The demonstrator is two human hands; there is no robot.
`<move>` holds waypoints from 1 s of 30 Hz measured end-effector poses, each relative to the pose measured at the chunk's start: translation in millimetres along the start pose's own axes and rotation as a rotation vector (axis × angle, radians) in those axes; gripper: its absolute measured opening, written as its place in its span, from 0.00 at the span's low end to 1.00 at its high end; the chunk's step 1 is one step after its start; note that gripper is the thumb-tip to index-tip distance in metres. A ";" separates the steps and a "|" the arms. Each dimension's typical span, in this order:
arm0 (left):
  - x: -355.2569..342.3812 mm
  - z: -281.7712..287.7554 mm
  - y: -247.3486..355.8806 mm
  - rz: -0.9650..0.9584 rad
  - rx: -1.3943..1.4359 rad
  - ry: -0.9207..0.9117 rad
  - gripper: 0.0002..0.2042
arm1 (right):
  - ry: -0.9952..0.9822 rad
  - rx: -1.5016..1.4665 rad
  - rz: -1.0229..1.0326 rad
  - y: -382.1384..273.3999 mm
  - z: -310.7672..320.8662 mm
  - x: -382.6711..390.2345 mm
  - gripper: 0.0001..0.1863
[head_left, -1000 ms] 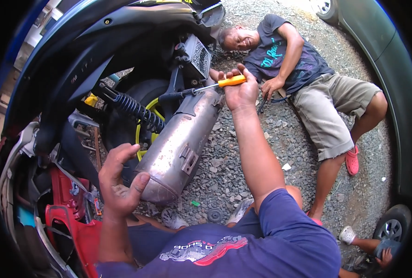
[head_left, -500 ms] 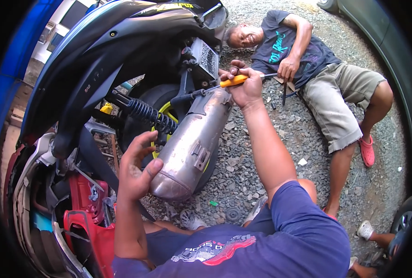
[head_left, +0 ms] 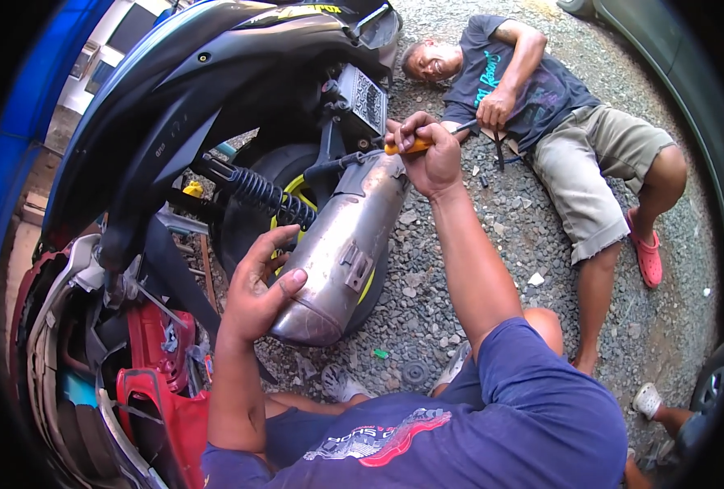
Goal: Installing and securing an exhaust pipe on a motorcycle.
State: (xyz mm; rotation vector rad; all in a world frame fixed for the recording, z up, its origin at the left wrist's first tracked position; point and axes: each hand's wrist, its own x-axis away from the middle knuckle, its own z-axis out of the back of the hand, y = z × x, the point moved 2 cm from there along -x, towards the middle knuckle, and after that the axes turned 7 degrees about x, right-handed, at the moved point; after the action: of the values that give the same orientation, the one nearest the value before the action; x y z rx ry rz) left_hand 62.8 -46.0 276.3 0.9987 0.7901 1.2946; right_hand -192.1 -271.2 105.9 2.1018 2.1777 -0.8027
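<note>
The right hand [head_left: 431, 155] was closed tight around an orange-handled screwdriver [head_left: 407, 147] at the upper end of the silver exhaust muffler [head_left: 341, 253]. The left hand [head_left: 256, 285] stayed half open, thumb resting against the muffler's lower end, gripping nothing.

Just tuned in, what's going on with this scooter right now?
A person crouches beside a scooter on gravel, working at its exhaust. The right hand grips an orange-handled screwdriver at the exhaust's upper mounting end, near the rear wheel. The left hand rests on the exhaust's lower end, thumb on the metal, seemingly steadying it. The exhaust is on the scooter. Another person lies on the gravel behind the scooter, not touching it.
</note>
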 end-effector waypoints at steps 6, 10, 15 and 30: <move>-3.6 -10.2 6.1 0.010 0.009 -0.055 0.35 | 0.098 -0.110 -0.009 0.5 20.9 -16.2 0.11; -3.5 -8.0 2.7 0.018 0.006 -0.073 0.35 | 0.145 -0.168 -0.018 18.1 10.0 -12.8 0.11; -4.1 -6.3 0.0 -0.012 -0.004 -0.062 0.34 | 0.121 0.003 0.002 12.3 -7.1 -6.1 0.11; -5.2 -6.3 -4.2 0.033 -0.004 -0.045 0.35 | 0.281 -0.017 0.012 8.2 -8.3 -2.3 0.11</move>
State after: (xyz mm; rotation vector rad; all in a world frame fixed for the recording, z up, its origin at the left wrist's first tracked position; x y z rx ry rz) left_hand 58.1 -50.2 269.6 1.0376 0.7390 1.2978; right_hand -181.4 -270.6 111.1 2.3416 2.2856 -0.5122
